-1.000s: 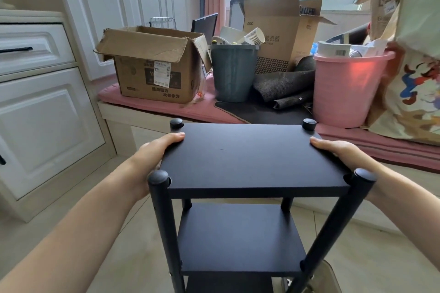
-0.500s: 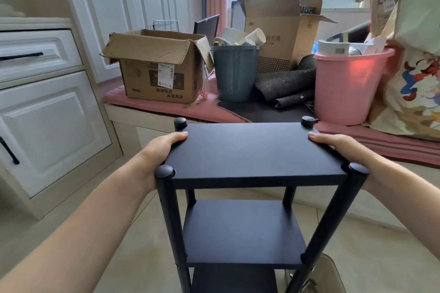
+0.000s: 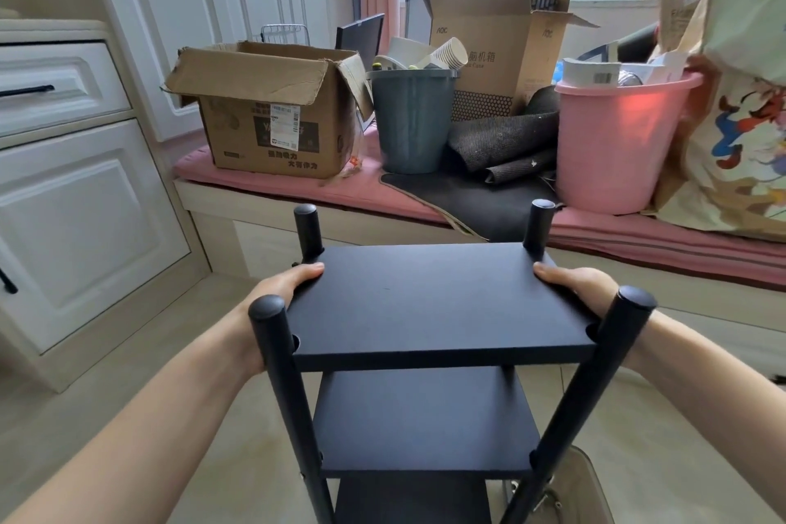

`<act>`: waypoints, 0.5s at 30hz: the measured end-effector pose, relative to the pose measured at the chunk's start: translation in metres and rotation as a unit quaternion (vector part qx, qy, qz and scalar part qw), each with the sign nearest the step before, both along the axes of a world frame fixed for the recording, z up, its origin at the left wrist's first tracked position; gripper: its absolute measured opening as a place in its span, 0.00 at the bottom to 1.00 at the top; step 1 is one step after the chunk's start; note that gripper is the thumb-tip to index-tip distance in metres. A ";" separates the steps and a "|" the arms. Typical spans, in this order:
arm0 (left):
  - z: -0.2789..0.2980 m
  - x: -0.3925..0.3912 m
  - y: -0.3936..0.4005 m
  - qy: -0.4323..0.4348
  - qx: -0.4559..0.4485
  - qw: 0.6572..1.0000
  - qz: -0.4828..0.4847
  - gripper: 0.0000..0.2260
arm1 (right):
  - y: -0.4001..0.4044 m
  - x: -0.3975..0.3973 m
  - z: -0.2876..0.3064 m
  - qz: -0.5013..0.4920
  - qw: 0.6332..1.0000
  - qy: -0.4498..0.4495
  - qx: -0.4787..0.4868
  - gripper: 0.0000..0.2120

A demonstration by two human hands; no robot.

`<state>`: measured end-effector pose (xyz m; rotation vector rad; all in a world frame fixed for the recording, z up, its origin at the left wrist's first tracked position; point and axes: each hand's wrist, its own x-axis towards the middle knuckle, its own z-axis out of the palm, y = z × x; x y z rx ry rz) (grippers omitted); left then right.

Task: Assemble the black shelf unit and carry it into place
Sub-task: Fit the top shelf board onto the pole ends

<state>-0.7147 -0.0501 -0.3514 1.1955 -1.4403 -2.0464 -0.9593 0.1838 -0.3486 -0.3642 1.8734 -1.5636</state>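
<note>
The top board of the black shelf unit (image 3: 429,302) is gripped at its short edges: the left hand (image 3: 280,289) and the right hand (image 3: 578,285) are each curled around an edge, thumbs on top. The unit is held upright above the floor, just before the bench (image 3: 297,221), whose pink cushion carries a cardboard box (image 3: 272,115), a grey bucket (image 3: 410,119) and a pink bucket (image 3: 612,145). Assembly appears finished, four posts and three boards being joined; carrying and setting down seem to remain. Its long axis runs vertically, the boards lying broadside to the bench.
</note>
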 end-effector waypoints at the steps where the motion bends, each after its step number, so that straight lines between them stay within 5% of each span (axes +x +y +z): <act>1: -0.002 0.001 -0.001 -0.002 -0.003 1.000 -0.006 0.13 | 0.000 0.000 -0.001 0.002 1.000 0.002 -0.001 0.15; 8: -0.010 0.024 -0.001 0.070 0.000 0.993 -0.096 0.15 | 0.005 0.004 -0.006 -0.010 0.999 -0.024 -0.024 0.15; 15: 0.002 0.044 0.017 0.052 -0.086 0.994 0.052 0.14 | 0.014 0.012 -0.011 -0.039 0.995 -0.058 -0.067 0.15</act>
